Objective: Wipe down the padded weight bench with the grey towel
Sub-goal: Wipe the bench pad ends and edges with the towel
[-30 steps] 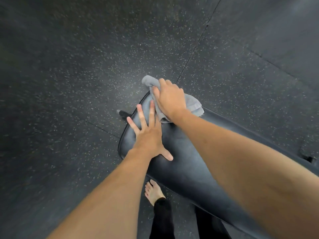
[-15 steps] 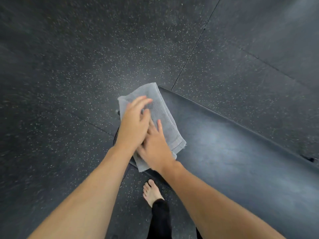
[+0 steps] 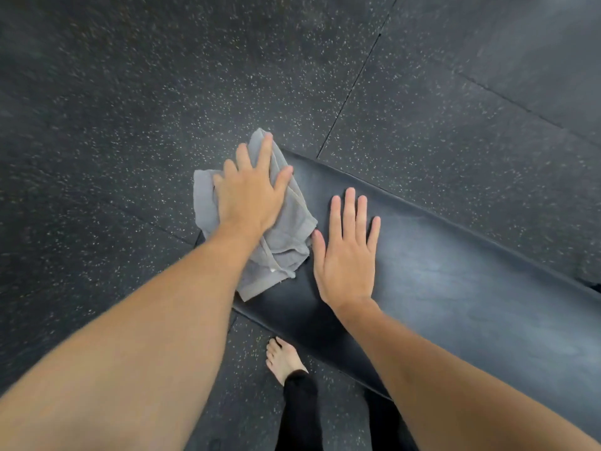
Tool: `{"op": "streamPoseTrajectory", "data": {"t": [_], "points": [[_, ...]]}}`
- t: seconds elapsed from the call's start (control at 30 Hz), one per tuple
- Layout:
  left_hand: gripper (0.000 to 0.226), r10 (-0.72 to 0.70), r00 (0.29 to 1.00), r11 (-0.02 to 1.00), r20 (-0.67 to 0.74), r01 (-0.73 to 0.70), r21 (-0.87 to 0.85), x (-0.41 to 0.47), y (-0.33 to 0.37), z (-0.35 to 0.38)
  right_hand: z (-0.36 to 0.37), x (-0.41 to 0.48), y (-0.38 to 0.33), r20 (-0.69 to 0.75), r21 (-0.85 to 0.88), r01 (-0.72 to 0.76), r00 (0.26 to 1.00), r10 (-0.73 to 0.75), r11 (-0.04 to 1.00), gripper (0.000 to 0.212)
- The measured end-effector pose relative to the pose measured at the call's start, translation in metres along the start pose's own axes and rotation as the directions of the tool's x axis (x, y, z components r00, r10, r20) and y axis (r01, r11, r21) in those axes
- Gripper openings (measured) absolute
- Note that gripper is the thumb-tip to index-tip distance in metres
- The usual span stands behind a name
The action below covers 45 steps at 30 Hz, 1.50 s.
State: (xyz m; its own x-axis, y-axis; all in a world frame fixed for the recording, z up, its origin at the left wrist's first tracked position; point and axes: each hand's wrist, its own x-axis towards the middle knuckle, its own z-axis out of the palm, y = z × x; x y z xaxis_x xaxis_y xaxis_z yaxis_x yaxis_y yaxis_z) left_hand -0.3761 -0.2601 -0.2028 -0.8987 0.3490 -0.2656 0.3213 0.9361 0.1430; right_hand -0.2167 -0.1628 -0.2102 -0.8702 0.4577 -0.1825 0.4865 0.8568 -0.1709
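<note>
The left hand (image 3: 248, 193) lay flat and open on the grey towel (image 3: 286, 245), fingers spread, pressing the cloth down rather than gripping it. The towel sat rumpled over the end of the padded weight bench (image 3: 455, 288), one corner hanging past the edge toward the speckled floor (image 3: 130, 92). The right hand (image 3: 346, 252) was also open and empty, palm flat on the bare black pad just beside the towel, its thumb touching or almost touching the cloth's edge; it seemed to be steadying the person, not working. A bare foot (image 3: 283, 356) stood on the floor near the bench's near side.

The step in hand looked like wiping the end of the pad, with most of its length to the right apparently not yet covered. The next move would likely call for keeping firm downward pressure through the left palm while sliding the towel along the pad, and for lifting the right hand out of its path
</note>
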Motion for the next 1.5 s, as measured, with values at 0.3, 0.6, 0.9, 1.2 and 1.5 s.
{"op": "streamPoseTrajectory", "data": {"t": [0.3, 0.6, 0.9, 1.2, 1.5], "points": [[0.079, -0.137, 0.99, 0.979, -0.023, 0.132, -0.155, -0.01, -0.012, -0.019, -0.001, -0.006, 0.007, -0.012, 0.021, 0.079, 0.997, -0.079, 0.997, 0.063], [0.086, -0.171, 0.985, 0.981, -0.007, 0.17, -0.094, -0.013, -0.008, -0.005, 0.005, -0.005, 0.005, -0.039, -0.01, 0.059, 0.997, -0.059, 0.998, 0.06], [0.052, 0.015, 0.941, 0.801, 0.338, 0.191, -0.568, 0.023, -0.049, -0.028, 0.007, -0.004, 0.005, -0.07, -0.027, 0.062, 0.995, -0.064, 0.998, 0.061], [0.05, -0.375, 0.899, 0.412, 0.227, 0.381, -0.828, -0.119, -0.09, 0.027, 0.009, -0.004, 0.004, -0.048, -0.042, 0.062, 0.997, -0.064, 0.997, 0.064], [0.037, -0.696, 0.718, 0.116, 0.023, 0.144, -0.983, -0.163, -0.018, 0.056, -0.003, -0.002, 0.016, 0.079, 0.101, 0.196, 0.976, -0.205, 0.975, 0.067]]}}
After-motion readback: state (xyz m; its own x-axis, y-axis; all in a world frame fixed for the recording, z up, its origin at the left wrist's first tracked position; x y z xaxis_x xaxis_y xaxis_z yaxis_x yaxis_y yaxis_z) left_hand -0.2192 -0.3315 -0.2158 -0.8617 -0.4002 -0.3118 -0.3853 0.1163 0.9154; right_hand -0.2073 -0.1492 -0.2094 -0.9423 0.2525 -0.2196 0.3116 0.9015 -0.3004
